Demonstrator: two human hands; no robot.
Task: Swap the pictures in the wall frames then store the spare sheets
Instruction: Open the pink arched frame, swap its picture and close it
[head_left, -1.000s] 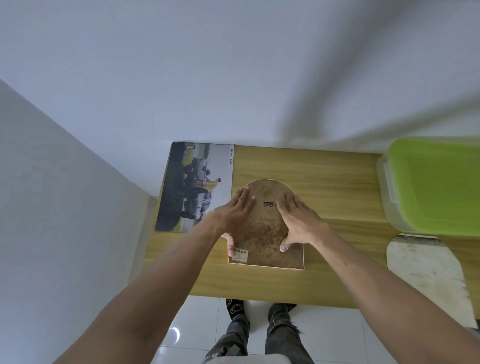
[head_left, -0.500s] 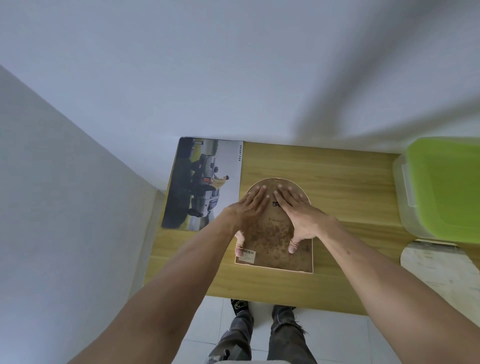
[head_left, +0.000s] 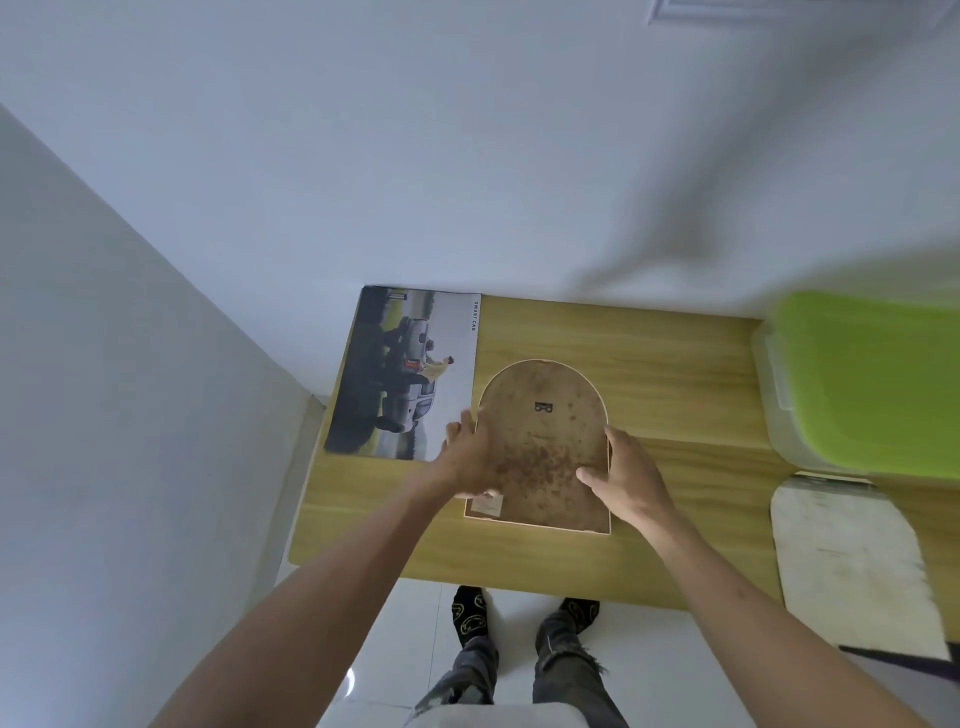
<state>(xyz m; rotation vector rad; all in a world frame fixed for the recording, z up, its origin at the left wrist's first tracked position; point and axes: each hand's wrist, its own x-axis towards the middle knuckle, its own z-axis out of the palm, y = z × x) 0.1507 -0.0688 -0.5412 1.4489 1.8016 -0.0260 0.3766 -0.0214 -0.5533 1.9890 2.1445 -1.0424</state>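
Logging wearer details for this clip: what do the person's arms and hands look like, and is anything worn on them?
Both forearms are bare up to the bottom edge of the picture: no sleeves in view. The left hand and right hand carry no gloves, and no watch, ring or wristband can be seen. The left hand is slightly blurred, so small details on it cannot be told.

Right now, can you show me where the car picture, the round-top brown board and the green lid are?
car picture (head_left: 402, 374), head view, on the car in the print.
round-top brown board (head_left: 543, 441), head view, middle of its speckled back.
green lid (head_left: 878, 384), head view, flat top.
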